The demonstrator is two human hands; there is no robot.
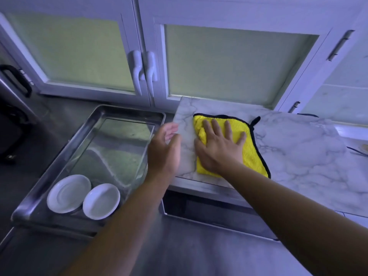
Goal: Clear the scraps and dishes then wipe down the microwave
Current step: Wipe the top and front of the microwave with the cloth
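A yellow cloth (pixel 252 150) with black trim lies flat on the marble-patterned top of the microwave (pixel 298 148). My right hand (pixel 219 144) presses on the cloth with fingers spread straight. At the microwave's left edge hovers my left hand (pixel 164 148), fingers relaxed and holding nothing. Left of the microwave stands a metal tray (pixel 59 156) with two white dishes in its near end: a round plate (pixel 68 193) and a small oval bowl (pixel 101 201). The microwave's dark front (pixel 209 212) shows below the top.
White cabinet doors with frosted panes and two white handles (pixel 143 72) rise behind the tray and microwave. A dark appliance with a black handle (pixel 16 80) stands at the far left. The grey counter (pixel 179 251) runs along the front.
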